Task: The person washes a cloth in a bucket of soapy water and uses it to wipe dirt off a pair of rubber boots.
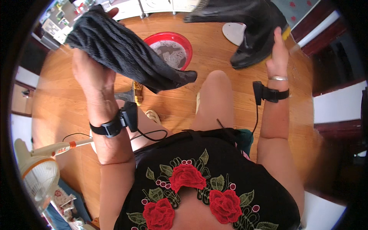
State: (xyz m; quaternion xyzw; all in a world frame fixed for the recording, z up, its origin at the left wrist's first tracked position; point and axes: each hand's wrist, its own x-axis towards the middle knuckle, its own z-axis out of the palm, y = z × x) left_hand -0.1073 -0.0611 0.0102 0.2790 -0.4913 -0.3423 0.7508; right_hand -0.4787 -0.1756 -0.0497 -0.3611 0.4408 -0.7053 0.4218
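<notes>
My left hand (93,70) grips a bunched dark grey cloth (123,51) with a soft, creased pile. The cloth hangs slantwise across the left of the view and hides most of my fingers. In my right hand (278,57) is a black boot (251,34), held by its yellow-edged sole. Its toe points down toward the floor, while the shaft reaches left and is cut off by the top edge of the view. Between the two hands, a red basin (188,47) of greyish, foamy water stands on the floor, partly behind the cloth.
A white round object (233,33) lies on the wood floor (172,109) behind the boot. At my left stands a white and orange electric fan (41,175). White cabinets (158,5) line the far side. Both wrists carry strapped black devices with cables. Slippers (153,115) lie near my legs.
</notes>
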